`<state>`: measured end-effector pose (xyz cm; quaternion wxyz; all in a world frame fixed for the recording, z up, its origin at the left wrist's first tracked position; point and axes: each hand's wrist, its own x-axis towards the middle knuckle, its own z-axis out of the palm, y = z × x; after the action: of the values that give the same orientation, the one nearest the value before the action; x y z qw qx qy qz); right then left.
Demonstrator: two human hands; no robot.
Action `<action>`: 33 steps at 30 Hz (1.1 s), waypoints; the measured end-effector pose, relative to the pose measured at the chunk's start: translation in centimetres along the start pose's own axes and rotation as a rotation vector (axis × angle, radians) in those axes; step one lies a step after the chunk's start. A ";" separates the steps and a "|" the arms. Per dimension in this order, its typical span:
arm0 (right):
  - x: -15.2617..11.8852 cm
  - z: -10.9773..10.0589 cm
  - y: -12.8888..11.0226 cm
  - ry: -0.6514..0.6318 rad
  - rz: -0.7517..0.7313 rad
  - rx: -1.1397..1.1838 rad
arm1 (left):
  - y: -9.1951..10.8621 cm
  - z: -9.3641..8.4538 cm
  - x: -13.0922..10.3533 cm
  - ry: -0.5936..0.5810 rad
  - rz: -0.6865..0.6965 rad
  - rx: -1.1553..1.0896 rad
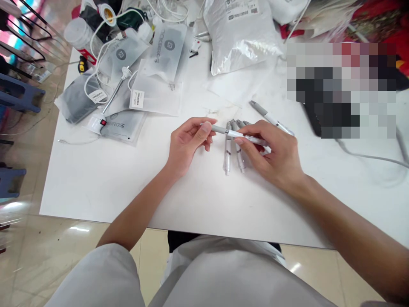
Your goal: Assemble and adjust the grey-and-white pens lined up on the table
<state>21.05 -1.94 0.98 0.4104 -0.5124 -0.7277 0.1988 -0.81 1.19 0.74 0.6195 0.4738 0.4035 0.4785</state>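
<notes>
A pen with a grey grip and a clear, white-banded barrel (230,133) is held almost level between my hands, above the white table (191,200). My left hand (191,140) pinches its tip end between thumb and fingers. The barrel end is gripped by my right hand (275,153), whose fingers partly cover it. Beneath and behind the held pen lie several similar pens (227,157), partly hidden by my right hand. Another grey and white pen (271,117) lies slanted beyond my right hand.
Frosted packets (159,96), a small white lamp (96,123), cables and a clear jar (78,36) crowd the back left. A large white plastic bag (243,38) lies at the back middle. A blurred dark object (329,98) with a cable is at the right. The table's front edge is near my body.
</notes>
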 end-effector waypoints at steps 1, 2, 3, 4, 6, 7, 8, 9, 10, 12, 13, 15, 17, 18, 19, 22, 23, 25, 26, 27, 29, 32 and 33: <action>0.0 0.0 0.0 -0.003 -0.008 0.002 | 0.0 0.0 0.0 0.013 -0.005 0.001; 0.0 -0.1 0.0 -0.009 -0.014 0.007 | -0.1 0.0 0.1 0.022 -0.006 0.001; 0.0 -0.1 -0.1 -0.019 -0.014 0.015 | -0.1 -0.1 0.1 0.025 -0.005 0.000; 0.1 -0.2 -0.1 -0.031 -0.008 0.023 | -0.2 -0.1 0.1 0.021 -0.004 -0.001; 0.1 -0.4 -0.2 -0.055 0.018 0.041 | -0.2 -0.2 0.1 0.005 0.002 -0.004; 0.1 -0.5 -0.3 -0.064 0.037 0.049 | -0.2 -0.2 0.1 -0.003 0.002 -0.004; 0.1 -0.6 -0.4 -0.068 0.055 0.058 | -0.1 -0.2 0.1 -0.010 0.000 -0.004; 0.1 -0.6 -0.4 -0.070 0.070 0.068 | -0.1 -0.2 0.1 -0.014 -0.004 -0.005; 0.1 -0.7 -0.5 -0.076 0.084 0.082 | -0.1 -0.3 0.1 -0.017 -0.009 -0.005; 0.1 -0.8 -0.6 -0.106 0.115 0.125 | -0.1 -0.3 0.1 -0.023 -0.019 -0.006; 0.2 -0.8 -0.7 -0.124 0.135 0.155 | 0.0 -0.3 0.1 -0.028 -0.020 -0.007; 0.2 -0.9 -0.8 -0.157 0.179 0.223 | 0.0 -0.4 0.0 -0.047 -0.021 -0.013; 0.3 -0.9 -0.8 -0.175 0.212 0.283 | 0.0 -0.5 0.0 -0.070 -0.030 -0.025; 0.3 -0.9 -0.8 -0.184 0.221 0.310 | 0.0 -0.5 0.1 -0.081 -0.038 -0.031; 0.3 -0.9 -0.8 -0.194 0.229 0.338 | 0.0 -0.5 0.1 -0.087 -0.046 -0.035; 0.0 -0.6 -0.5 -0.230 0.241 0.407 | -0.1 -0.6 0.2 -0.079 -0.062 -0.039; -0.1 -0.5 -0.4 -0.242 0.231 0.410 | -0.2 -0.6 0.2 -0.072 -0.064 -0.044; -0.3 -0.2 -0.2 -0.252 0.176 0.358 | -0.2 -0.7 0.3 -0.056 -0.069 -0.066; -0.4 -0.2 -0.1 -0.250 0.135 0.308 | -0.2 -0.7 0.3 -0.048 -0.072 -0.082; -0.4 -0.1 -0.2 -0.246 0.093 0.252 | -0.3 -0.7 0.4 -0.040 -0.075 -0.099; -0.4 -0.1 -0.3 -0.246 0.024 0.151 | -0.2 -0.6 0.3 -0.030 -0.083 -0.127; -0.3 -0.2 -0.8 -0.299 -0.034 0.101 | 0.0 -0.6 0.2 -0.055 -0.100 -0.152; -0.3 -0.3 -1.0 -0.326 -0.040 0.111 | 0.1 -0.6 0.1 -0.070 -0.104 -0.159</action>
<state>20.76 -2.69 1.75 0.3186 -0.4355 -0.7825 0.3108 -1.34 1.44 0.71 0.6928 0.4182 0.3662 0.4593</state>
